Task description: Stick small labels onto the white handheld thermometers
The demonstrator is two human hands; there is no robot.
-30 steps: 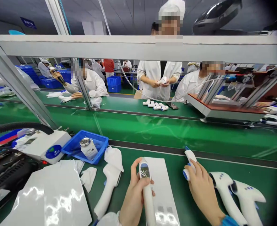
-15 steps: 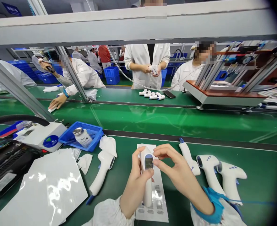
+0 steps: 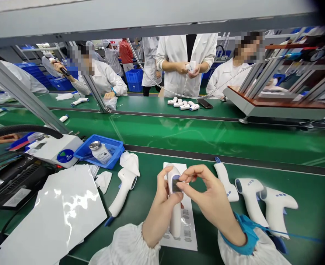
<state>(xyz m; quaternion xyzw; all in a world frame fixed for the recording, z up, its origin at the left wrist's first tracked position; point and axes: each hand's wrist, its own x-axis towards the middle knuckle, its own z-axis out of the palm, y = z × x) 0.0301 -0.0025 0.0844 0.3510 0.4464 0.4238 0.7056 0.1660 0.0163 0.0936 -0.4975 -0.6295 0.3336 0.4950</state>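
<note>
My left hand (image 3: 162,209) is wrapped round a white infrared thermometer (image 3: 175,221), held upright with its small grey screen facing me. At the screen's right edge, the thumb and forefinger of my right hand (image 3: 206,187) come together in a pinch. Anything between those fingertips is too small to make out. Beneath the thermometer lies a printed sheet of labels (image 3: 188,221), partly covered by my hands. A blue wrist strap (image 3: 244,235) circles my right wrist, its cord trailing right.
Other thermometers lie left (image 3: 122,193) and right (image 3: 249,195) of my hands. Glossy white sheets (image 3: 54,209), a blue tray (image 3: 115,158) with a metal-capped bottle and a white device (image 3: 65,145) are at left. Beyond the green belt (image 3: 179,132), co-workers in white coats handle thermometers.
My view has tilted down slightly and shifted left. My right thumb and forefinger have drawn closer together at the screen. Across the belt, a co-worker's hand has pulled back from a white item.
</note>
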